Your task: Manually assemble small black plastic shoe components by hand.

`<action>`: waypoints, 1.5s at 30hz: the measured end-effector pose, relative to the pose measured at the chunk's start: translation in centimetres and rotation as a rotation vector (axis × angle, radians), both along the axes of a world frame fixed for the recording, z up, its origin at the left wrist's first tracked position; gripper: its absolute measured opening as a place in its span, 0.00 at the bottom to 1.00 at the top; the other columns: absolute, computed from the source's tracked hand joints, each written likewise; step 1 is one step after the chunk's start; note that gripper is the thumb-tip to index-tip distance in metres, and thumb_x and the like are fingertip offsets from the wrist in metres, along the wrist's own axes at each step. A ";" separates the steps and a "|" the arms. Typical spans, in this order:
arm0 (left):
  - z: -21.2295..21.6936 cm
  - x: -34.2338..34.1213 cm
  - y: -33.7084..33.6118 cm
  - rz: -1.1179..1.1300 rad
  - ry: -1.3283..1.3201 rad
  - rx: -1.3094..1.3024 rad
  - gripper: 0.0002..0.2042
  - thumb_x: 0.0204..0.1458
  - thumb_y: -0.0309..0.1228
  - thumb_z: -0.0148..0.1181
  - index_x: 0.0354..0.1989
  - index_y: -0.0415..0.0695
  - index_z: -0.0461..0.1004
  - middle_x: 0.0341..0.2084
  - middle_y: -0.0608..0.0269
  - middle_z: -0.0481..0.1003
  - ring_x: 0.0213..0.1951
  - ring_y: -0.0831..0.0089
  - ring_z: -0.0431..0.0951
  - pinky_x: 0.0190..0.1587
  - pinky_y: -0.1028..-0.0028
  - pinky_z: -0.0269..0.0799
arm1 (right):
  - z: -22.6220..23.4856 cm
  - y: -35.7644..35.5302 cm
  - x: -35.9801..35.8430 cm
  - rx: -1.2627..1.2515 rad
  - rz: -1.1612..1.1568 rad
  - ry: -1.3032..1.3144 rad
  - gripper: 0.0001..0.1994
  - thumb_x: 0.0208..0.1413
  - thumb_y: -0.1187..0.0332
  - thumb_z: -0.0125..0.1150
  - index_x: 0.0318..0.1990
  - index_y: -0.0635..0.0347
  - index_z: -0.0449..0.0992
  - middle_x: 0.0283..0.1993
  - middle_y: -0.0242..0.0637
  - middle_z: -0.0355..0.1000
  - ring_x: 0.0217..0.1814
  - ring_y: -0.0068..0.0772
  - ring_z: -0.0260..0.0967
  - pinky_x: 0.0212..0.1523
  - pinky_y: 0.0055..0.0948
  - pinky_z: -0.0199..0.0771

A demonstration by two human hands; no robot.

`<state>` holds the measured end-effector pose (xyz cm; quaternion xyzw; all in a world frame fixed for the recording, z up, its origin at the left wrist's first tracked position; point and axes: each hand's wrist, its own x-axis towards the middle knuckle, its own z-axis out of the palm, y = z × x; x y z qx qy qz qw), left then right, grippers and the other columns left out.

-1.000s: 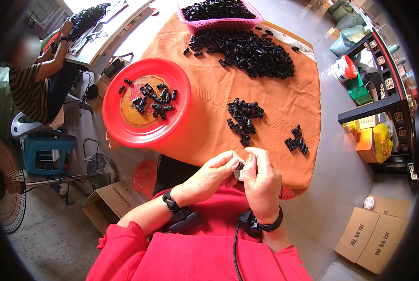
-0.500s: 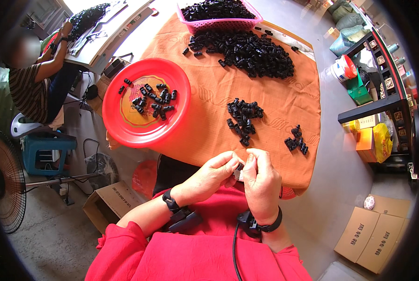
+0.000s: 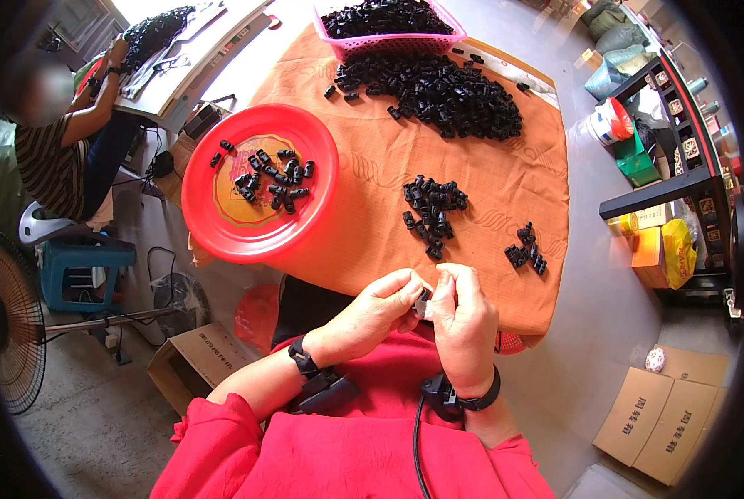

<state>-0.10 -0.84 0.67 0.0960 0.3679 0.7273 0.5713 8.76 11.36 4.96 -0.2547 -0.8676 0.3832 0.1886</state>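
Note:
My left hand (image 3: 378, 309) and my right hand (image 3: 465, 320) meet at the near edge of the orange-covered table (image 3: 372, 208). Together they pinch one small black plastic part (image 3: 424, 297) between the fingertips; most of it is hidden by the fingers. Just beyond the hands lies a small heap of black parts (image 3: 432, 208), with a smaller cluster (image 3: 526, 254) to its right. A red round plate (image 3: 259, 180) at my left holds several more black parts.
A big pile of black parts (image 3: 442, 83) and a pink basket (image 3: 386, 18) full of them sit at the table's far side. Another person (image 3: 51, 137) works at a second table at left. A fan (image 3: 2, 328), cardboard boxes (image 3: 667, 412) and a shelf (image 3: 688, 158) stand around.

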 end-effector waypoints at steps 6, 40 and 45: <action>0.1 0.0 0.1 0.003 0.115 -0.043 0.10 0.66 0.41 0.50 0.40 0.46 0.68 0.32 0.73 0.69 0.32 0.84 0.65 0.36 0.80 0.61 | -0.1 0.1 -0.2 0.067 0.013 -0.011 0.06 0.60 0.72 0.57 0.43 0.60 0.72 0.24 0.48 0.73 0.26 0.51 0.75 0.25 0.43 0.72; 2.0 -9.5 -4.2 0.693 1.449 -0.563 0.05 0.58 0.25 0.58 0.41 0.41 0.74 0.31 0.64 0.71 0.34 0.76 0.71 0.39 0.78 0.68 | -0.5 1.7 0.5 -0.098 0.009 0.056 0.04 0.62 0.75 0.53 0.41 0.62 0.74 0.20 0.42 0.70 0.20 0.35 0.74 0.22 0.33 0.70; 0.2 -12.1 -6.1 0.728 1.733 -0.946 0.17 0.47 0.26 0.66 0.48 0.46 0.77 0.45 0.53 0.74 0.49 0.57 0.71 0.54 0.63 0.66 | -0.7 1.9 0.4 -0.068 0.012 0.047 0.05 0.62 0.75 0.53 0.41 0.63 0.74 0.20 0.42 0.70 0.20 0.35 0.73 0.22 0.32 0.70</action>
